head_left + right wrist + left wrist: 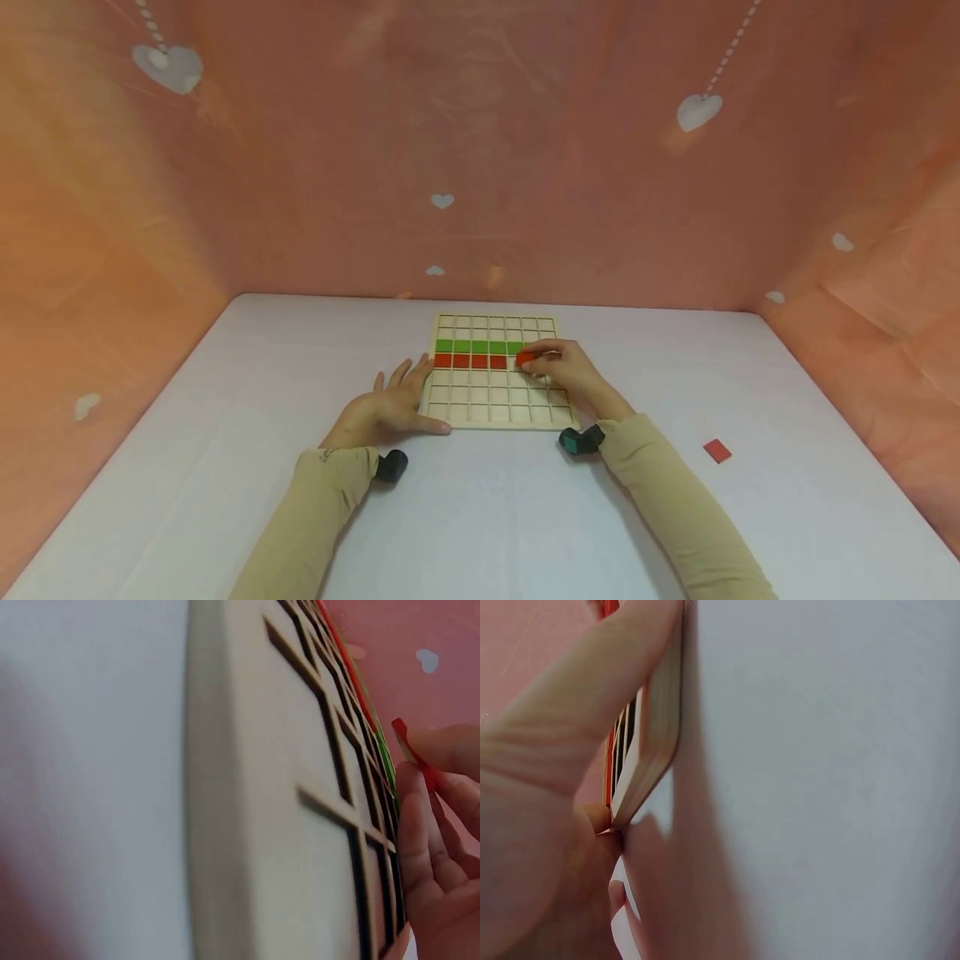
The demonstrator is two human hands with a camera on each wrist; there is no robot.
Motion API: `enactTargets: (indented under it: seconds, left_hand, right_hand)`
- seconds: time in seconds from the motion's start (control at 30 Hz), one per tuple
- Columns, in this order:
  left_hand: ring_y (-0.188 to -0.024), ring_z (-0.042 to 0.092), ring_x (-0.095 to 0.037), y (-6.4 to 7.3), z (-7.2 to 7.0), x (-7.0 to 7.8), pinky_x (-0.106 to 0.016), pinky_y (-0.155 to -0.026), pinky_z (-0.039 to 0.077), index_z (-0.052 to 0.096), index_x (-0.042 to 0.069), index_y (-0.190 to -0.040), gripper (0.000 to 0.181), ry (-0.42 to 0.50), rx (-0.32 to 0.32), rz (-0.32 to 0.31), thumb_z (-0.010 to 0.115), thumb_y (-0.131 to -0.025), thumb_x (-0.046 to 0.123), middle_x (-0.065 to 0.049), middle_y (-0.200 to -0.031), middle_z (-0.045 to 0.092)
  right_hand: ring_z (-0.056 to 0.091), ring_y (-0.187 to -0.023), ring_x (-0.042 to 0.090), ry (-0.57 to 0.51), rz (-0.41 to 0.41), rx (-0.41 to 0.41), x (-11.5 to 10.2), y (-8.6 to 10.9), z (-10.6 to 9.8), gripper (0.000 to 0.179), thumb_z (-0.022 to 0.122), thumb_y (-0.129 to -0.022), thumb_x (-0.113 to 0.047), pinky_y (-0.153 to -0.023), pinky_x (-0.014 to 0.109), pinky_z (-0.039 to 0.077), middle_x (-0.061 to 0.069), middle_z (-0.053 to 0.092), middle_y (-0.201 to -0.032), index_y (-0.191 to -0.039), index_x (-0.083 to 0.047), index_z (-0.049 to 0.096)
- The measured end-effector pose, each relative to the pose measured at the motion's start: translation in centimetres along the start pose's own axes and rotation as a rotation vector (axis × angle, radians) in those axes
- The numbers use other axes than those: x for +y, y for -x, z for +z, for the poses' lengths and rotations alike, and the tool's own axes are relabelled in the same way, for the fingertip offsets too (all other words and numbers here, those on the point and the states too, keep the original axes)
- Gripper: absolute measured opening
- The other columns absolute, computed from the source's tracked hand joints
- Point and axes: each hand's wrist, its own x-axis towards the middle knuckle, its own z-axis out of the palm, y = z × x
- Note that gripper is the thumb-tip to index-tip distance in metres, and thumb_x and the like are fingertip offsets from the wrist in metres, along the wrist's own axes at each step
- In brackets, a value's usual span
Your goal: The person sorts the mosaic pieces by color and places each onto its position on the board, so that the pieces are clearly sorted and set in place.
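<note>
A pale wooden grid board point(498, 424) lies on the table. Across it runs a row of green tiles point(480, 347), and just below that a row of red tiles point(471, 362) fills several squares from the left. My right hand point(567, 367) pinches a red tile point(403, 739) between thumb and fingers, over the red row's right end. In the right wrist view the tile is tilted and its lower part is covered by fingertips. My left hand point(393, 407) has its fingers spread along the board's left edge, its thumb at the near left corner.
A loose red tile point(717, 451) lies on the white table point(480, 517), to the right of my right forearm. Dark wrist cameras point(581, 440) sit low near the tabletop. An orange-pink cloth point(480, 150) with pale hearts encloses the back and sides.
</note>
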Motion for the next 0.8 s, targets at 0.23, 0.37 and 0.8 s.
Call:
enactTargets:
  seconds: [0.23, 0.37, 0.8]
  left_hand:
    - [-0.147, -0.003, -0.040, -0.07, 0.06, -0.02, -0.065, -0.113, -0.004, 0.004, 0.001, -0.153, 0.113, -0.009, 0.003, -0.006, 0.073, -0.078, 0.050, -0.017, -0.161, -0.001]
    - [-0.147, -0.003, -0.040, -0.01, -0.01, 0.05, -0.066, -0.113, -0.004, 0.004, 0.000, -0.153, 0.113, -0.012, 0.002, -0.002, 0.073, -0.079, 0.050, -0.018, -0.161, -0.001]
    - [-0.147, -0.003, -0.040, -0.01, 0.00, 0.18, -0.065, -0.113, -0.004, 0.005, 0.001, -0.153, 0.113, -0.002, 0.004, -0.006, 0.074, -0.078, 0.049, -0.017, -0.161, 0.000]
  right_hand:
    - [0.056, -0.083, 0.014, 0.056, 0.015, 0.013, -0.22, -0.24, 0.69, 0.031, 0.067, -0.088, -0.012, -0.067, 0.023, 0.047, 0.010, 0.065, -0.108, -0.117, -0.003, 0.066]
    - [0.055, -0.082, 0.014, 0.086, 0.030, 0.034, -0.30, -0.31, 0.94, 0.030, 0.068, -0.088, -0.011, -0.067, 0.023, 0.048, 0.009, 0.065, -0.106, -0.117, -0.005, 0.067]
    - [0.055, -0.081, 0.015, 0.079, 0.014, 0.032, -0.32, -0.38, 0.96, 0.031, 0.067, -0.088, -0.010, -0.063, 0.024, 0.047, 0.012, 0.065, -0.104, -0.118, -0.005, 0.065]
